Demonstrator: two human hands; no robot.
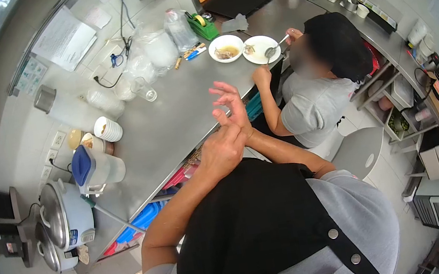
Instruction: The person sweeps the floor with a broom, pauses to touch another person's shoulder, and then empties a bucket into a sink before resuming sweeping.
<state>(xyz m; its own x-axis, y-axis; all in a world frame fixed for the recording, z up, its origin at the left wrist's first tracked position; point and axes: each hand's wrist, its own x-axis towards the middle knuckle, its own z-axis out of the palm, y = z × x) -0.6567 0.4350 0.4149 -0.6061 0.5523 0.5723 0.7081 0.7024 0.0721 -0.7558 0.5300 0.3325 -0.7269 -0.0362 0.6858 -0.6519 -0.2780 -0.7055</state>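
My left hand (224, 150) is closed around my right wrist, close in front of my black apron. Its fingers are partly hidden behind the wrist. Above it, my right hand (231, 101) is raised with its fingers apart and slightly bent, holding nothing. Both hands are over the front edge of the steel counter (172, 121). Beyond them on the counter stand a white bowl (227, 49) with broth and food in it and a white plate (261, 50) with a small piece of food. A seated co-worker holds a spoon (272, 50) over that plate.
The co-worker (310, 95), in a black cap, sits right of my hands. Along the wall stand a clear glass (144, 90), plastic bags (155, 50), a green tape dispenser (202, 25), stacked cups (108, 129), a lidded pitcher (98, 169) and a rice cooker (66, 213). A grey chair (355, 153) is at right.
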